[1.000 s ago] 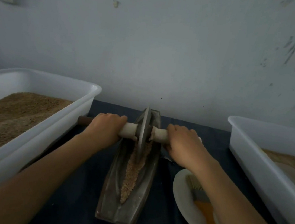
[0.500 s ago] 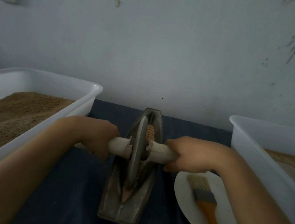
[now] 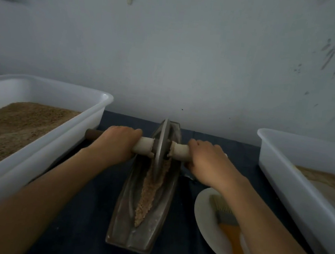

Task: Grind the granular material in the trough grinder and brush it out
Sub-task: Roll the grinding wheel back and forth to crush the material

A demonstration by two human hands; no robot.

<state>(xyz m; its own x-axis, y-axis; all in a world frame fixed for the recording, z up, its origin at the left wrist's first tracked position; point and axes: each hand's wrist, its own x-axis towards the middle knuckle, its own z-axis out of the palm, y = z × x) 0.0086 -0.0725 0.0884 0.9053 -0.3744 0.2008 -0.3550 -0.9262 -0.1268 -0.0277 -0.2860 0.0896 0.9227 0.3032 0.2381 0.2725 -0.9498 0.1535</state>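
Observation:
A long metal trough grinder (image 3: 125,216) lies lengthwise on the dark cloth in front of me. Brown granular material (image 3: 148,191) fills its groove. The metal grinding wheel (image 3: 161,145) stands upright at the trough's far end, on a pale roller handle (image 3: 144,145) that crosses it. My left hand (image 3: 116,144) grips the handle left of the wheel. My right hand (image 3: 206,162) grips it right of the wheel. A brush (image 3: 229,221) with an orange handle lies on a white plate (image 3: 206,221) to the right, partly hidden by my right forearm.
A white plastic tub (image 3: 61,135) heaped with brown grain stands at the left. A second white tub (image 3: 283,167) with finer brown material stands at the right. A grey wall rises just behind the trough's far end.
The wheel rolled toward me to the trough's near half, then back away to the far end. Both hands kept their grip on the handle throughout.

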